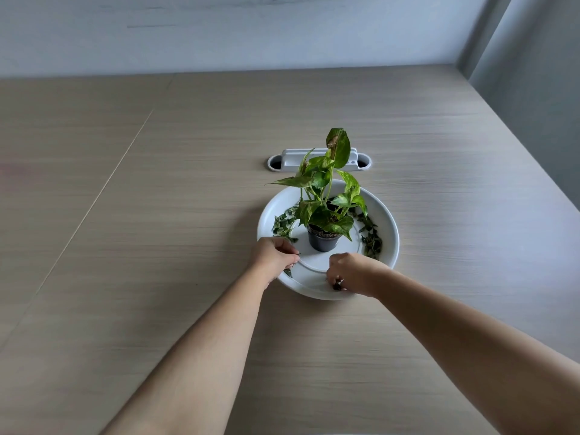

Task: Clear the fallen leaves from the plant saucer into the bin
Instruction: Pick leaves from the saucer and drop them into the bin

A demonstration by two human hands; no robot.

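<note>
On the pale wooden surface point(157, 215) stands the round white plastic saucer point(387, 221). Fallen green leaves point(372, 243) lie inside around the small black pot point(323, 241). The left hand point(274, 257) pinches leaves at the near rim; the right hand point(353, 273) grasps a dark leaf piece point(337, 286).

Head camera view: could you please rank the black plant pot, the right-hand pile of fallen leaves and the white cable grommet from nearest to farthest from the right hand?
From the right hand, at the saucer's near rim:
1. Right-hand pile of fallen leaves, just beyond it, on the saucer's right side.
2. Black plant pot, at the saucer's centre, slightly farther.
3. White cable grommet, behind the saucer, set in the table.
</note>
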